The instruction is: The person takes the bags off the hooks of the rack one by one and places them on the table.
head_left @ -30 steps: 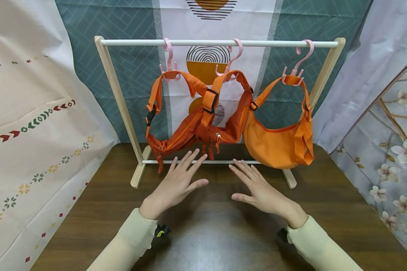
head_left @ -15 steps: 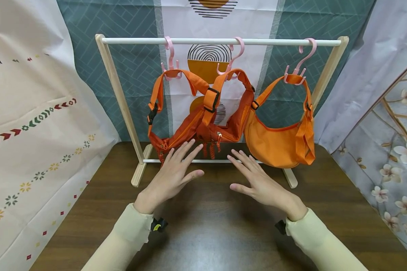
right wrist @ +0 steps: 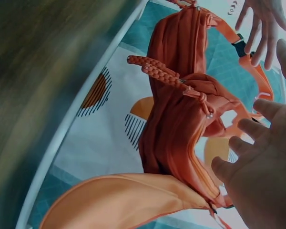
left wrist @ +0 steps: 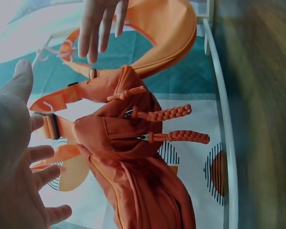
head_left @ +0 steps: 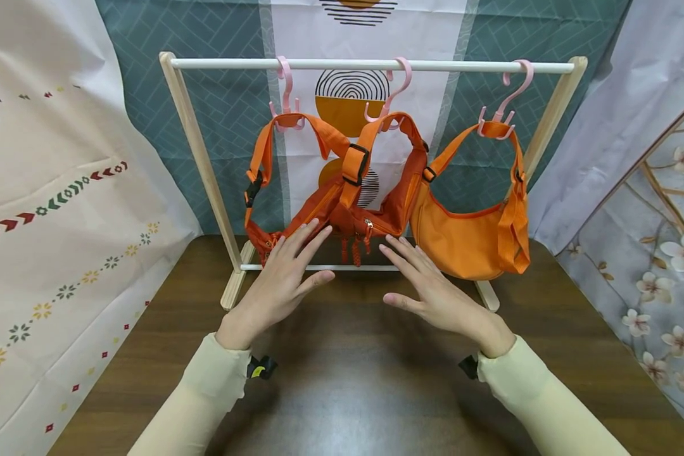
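Three orange bags hang in a row from pink hangers. At the left is a rust-orange bag (head_left: 312, 218) with a black buckle on its strap. The middle bag (head_left: 398, 199), also rust-orange, has braided zipper pulls (left wrist: 178, 113). A lighter orange crescent-shaped shoulder bag (head_left: 458, 244) hangs at the right. My left hand (head_left: 276, 282), fingers spread and holding nothing, overlaps the bottom of the left bag in the head view. My right hand (head_left: 441, 294) is spread too, its fingertips below the middle bag and beside the shoulder bag. Both palms face forward and down.
A small rack with a white top rail (head_left: 342, 64) and wooden legs (head_left: 196, 152) stands on the dark wooden table (head_left: 342, 380). The pink hangers (head_left: 287, 88) hook over the rail. Patterned cloths (head_left: 51, 190) surround the table at the back and sides.
My left hand has moved forward and a little left, now overlapping the left bag. The right hand has risen slightly in view. The bags hang as before.
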Demonstrator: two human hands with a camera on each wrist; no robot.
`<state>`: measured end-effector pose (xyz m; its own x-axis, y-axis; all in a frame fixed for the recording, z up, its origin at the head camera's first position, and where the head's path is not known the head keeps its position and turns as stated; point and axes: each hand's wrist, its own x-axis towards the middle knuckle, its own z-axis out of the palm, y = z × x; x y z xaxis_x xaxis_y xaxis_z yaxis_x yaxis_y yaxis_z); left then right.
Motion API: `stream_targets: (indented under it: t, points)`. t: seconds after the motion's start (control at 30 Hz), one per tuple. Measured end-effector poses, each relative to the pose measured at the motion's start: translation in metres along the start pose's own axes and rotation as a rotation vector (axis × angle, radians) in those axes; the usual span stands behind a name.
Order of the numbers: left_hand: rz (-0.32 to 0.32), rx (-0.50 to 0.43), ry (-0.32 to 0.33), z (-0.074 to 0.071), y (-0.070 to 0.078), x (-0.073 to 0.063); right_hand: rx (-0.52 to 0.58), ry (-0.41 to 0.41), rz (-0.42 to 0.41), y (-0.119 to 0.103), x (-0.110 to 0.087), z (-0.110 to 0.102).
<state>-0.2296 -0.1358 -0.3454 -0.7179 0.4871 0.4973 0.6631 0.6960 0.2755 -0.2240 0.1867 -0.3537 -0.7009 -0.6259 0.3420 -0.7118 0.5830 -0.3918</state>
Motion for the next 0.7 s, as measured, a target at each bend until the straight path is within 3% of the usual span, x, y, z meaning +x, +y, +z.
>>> stream_targets:
  t: [0.2,0.4,0.7]
  points:
    - [0.026,-0.011,0.052,-0.006,-0.002,0.006,0.009,0.007,-0.01,-0.002,0.007,-0.008]
    - [0.017,-0.022,0.061,-0.015,-0.003,0.01,0.028,0.015,-0.001,-0.003,0.015,-0.015]
    - [0.025,0.021,0.134,-0.028,-0.009,0.018,0.079,0.037,-0.046,-0.007,0.027,-0.026]
